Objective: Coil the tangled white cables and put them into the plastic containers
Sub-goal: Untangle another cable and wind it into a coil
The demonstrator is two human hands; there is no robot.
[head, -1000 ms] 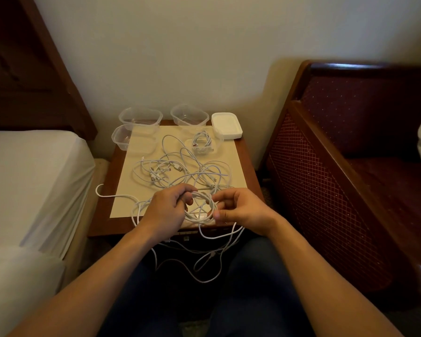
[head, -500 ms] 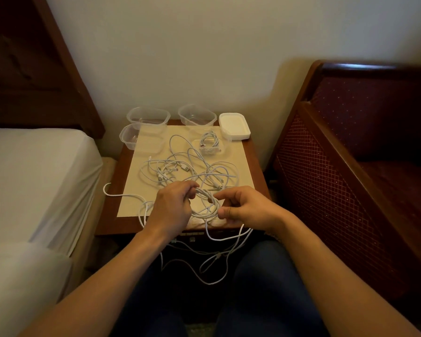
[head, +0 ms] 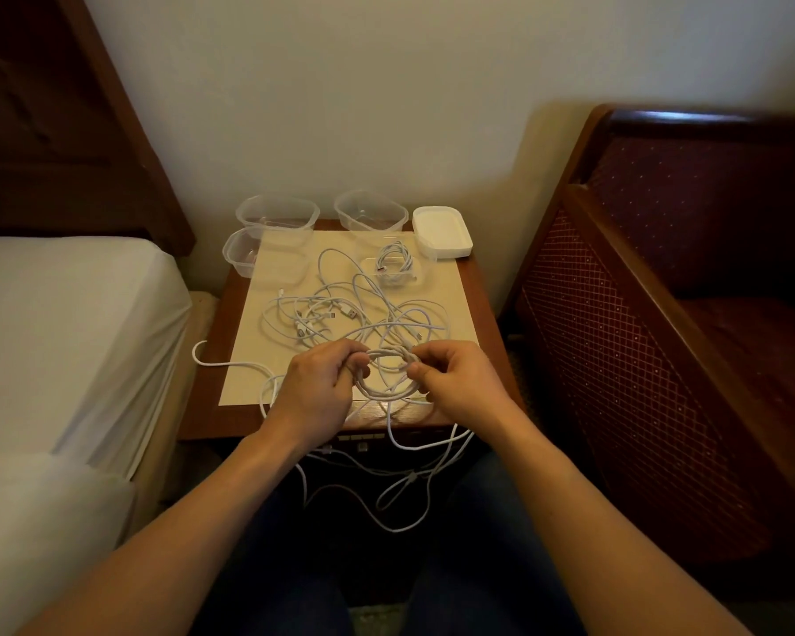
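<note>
A half-made coil of white cable point(head: 388, 376) hangs between my hands above the table's front edge. My left hand point(head: 315, 387) grips its left side and my right hand point(head: 460, 383) pinches its right side. Loose loops of the cable point(head: 400, 493) trail down over my lap. A tangle of white cables point(head: 345, 314) lies on the cream mat point(head: 249, 383). One coiled cable point(head: 393, 263) sits in a clear container point(head: 416, 273) behind the tangle. Three clear containers stand at the back: two on the left point(head: 276, 215) point(head: 239, 257) and one in the middle point(head: 370, 211).
A white lidded box point(head: 441, 231) stands at the small wooden table's point(head: 203, 406) back right corner. A bed with a white sheet point(head: 65, 337) is close on the left. A dark red wooden chair point(head: 662, 314) is on the right. The wall is right behind the table.
My hands have shifted a little further over the table and the coil between them looks tighter, with my right hand now closed on its right edge.
</note>
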